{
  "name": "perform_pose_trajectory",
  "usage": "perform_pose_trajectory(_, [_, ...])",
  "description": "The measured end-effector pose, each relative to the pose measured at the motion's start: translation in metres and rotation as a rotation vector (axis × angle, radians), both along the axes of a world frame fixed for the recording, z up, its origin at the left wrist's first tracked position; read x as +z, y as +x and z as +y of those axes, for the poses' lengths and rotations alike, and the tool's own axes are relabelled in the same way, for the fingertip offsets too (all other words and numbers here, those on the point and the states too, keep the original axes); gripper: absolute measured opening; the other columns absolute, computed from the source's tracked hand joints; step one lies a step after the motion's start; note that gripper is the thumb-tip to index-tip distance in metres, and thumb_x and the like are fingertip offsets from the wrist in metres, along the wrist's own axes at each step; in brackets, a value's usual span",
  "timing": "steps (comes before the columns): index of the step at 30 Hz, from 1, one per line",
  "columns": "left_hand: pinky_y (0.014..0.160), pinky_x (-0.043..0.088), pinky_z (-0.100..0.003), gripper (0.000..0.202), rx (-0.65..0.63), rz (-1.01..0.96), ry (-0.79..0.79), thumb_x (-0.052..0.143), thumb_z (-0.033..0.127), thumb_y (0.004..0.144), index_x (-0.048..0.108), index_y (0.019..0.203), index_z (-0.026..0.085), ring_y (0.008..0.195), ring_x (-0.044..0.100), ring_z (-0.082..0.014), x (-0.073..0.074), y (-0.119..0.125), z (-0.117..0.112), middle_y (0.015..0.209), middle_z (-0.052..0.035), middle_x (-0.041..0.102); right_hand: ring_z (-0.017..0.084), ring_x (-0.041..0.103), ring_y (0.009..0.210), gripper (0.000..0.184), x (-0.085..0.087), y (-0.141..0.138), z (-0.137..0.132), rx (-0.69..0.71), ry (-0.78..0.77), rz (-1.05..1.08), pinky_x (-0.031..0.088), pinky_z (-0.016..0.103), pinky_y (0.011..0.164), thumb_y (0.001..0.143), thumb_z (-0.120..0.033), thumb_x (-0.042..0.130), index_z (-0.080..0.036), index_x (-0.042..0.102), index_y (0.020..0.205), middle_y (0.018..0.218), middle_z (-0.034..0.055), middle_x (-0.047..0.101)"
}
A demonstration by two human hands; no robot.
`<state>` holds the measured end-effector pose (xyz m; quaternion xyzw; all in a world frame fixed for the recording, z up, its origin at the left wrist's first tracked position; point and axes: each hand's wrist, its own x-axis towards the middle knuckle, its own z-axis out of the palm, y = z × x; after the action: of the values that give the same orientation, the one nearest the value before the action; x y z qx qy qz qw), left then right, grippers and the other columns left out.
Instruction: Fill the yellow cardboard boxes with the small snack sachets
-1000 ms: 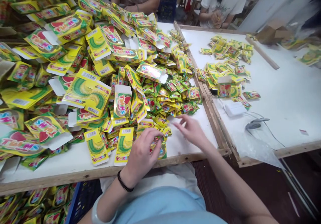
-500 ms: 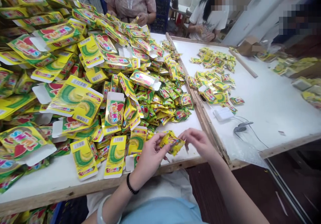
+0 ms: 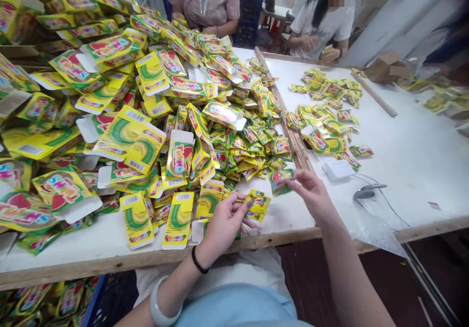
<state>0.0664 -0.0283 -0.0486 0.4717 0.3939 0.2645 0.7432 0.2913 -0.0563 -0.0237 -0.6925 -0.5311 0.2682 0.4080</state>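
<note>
Between the thumb and fingers of my left hand (image 3: pixel 226 219) is a yellow candy packet (image 3: pixel 259 205), held just above the table's front edge. My right hand (image 3: pixel 311 192) pinches a green candy packet (image 3: pixel 280 181) with a red picture, a little higher and to the right. The two packets are close together but apart. Behind them lies a heap of small green and yellow packets (image 3: pixel 252 146). Flat yellow-green cartons with open white flaps are close to my left hand, among them an upright-lying carton (image 3: pixel 178 219) with a barcode.
A tall pile of cartons (image 3: pixel 120 136) fills the left. A wooden strip (image 3: pixel 293 136) divides the white table (image 3: pixel 395 170). Beyond it lie more packets (image 3: pixel 326 126), a white box (image 3: pixel 337 169) with a cable, and a cardboard box (image 3: pixel 386 67). Two people work across the table.
My right hand has brought a green packet up beside the yellow one in my left hand. The view has shifted slightly left, and the people opposite have moved their hands.
</note>
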Motion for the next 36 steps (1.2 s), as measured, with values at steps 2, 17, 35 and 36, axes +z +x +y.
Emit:
perform_pose_trajectory(2, [0.045,0.050,-0.021,0.030,-0.060,-0.001,-0.007,0.054,0.045,0.081,0.047,0.092,0.018,0.053,0.064,-0.0139,0.002,0.000,0.004,0.069,0.0016,0.061,0.023,0.057,0.105,0.022,0.019,-0.013,-0.012,0.240,-0.029,0.145,0.048,0.037,0.086,0.079,-0.039,0.062,-0.020,0.050,0.078,0.114,0.0085,0.058])
perform_pose_trajectory(17, [0.067,0.047,-0.028,0.046,-0.200,0.455,0.691,0.058,0.042,0.082,0.035,0.117,0.023,0.075,0.062,-0.0173,0.025,-0.035,-0.013,0.088,-0.0021,0.064,0.015,0.061,0.069,0.019,0.031,-0.048,-0.021,0.707,-0.338,-0.146,0.045,0.023,0.065,0.091,-0.030,0.048,-0.018,0.063,0.090,0.077,0.0030,0.067])
perform_pose_trajectory(35, [0.099,0.035,-0.044,0.063,0.270,0.560,0.924,0.048,0.020,0.079,0.023,0.136,0.012,0.116,0.047,-0.0279,0.011,-0.040,0.003,0.125,-0.0170,0.050,0.020,0.061,0.070,0.014,-0.002,-0.019,-0.026,0.273,-0.156,-0.458,0.051,0.033,0.061,0.089,-0.026,0.048,-0.019,0.053,0.100,0.087,0.0071,0.063])
perform_pose_trajectory(36, [0.097,0.038,-0.040,0.053,0.252,0.419,0.829,0.047,0.020,0.081,0.031,0.132,0.014,0.111,0.051,-0.0254,0.016,-0.037,0.002,0.118,-0.0139,0.054,0.019,0.061,0.067,0.017,0.004,-0.021,-0.026,0.205,-0.086,-0.292,0.052,0.032,0.059,0.088,-0.028,0.051,-0.020,0.052,0.103,0.087,0.0056,0.063])
